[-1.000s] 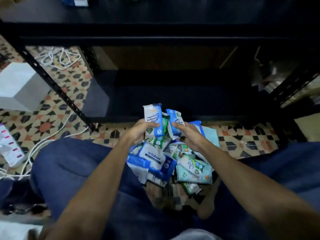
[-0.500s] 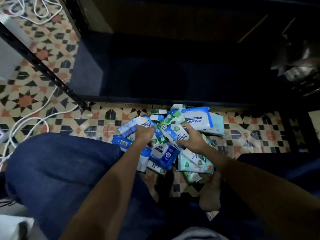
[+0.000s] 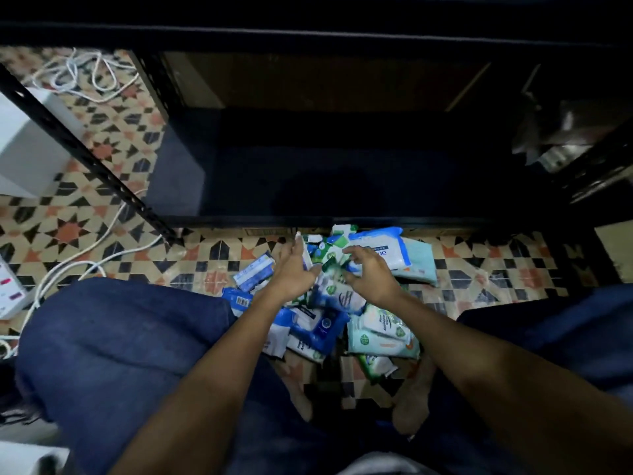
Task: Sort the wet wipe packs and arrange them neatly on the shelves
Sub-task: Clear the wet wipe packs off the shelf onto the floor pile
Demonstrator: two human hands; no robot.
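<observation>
Head view, person seated on a patterned tile floor (image 3: 219,252) before a dark shelf unit (image 3: 342,180). The pile of wet wipe packs (image 3: 346,303) lies on the floor between the person's knees, just in front of the unit's lowest shelf. The left hand (image 3: 294,269) hangs over the pile's left side with fingers straight and close together, holding nothing. The right hand (image 3: 371,272) hangs over the pile's middle with fingers spread and loosely bent, also holding nothing. At the pile's far edge a white-and-blue pack (image 3: 380,248) lies upside down to the viewer; its blue lettering is partly hidden and not fully readable. Left of the pile a small blue-and-white pack (image 3: 255,272) lies apart. A blue pack (image 3: 239,299) at the pile's near-left edge shows a barcode. White cables (image 3: 85,265) run across the floor, well left of the pile.
</observation>
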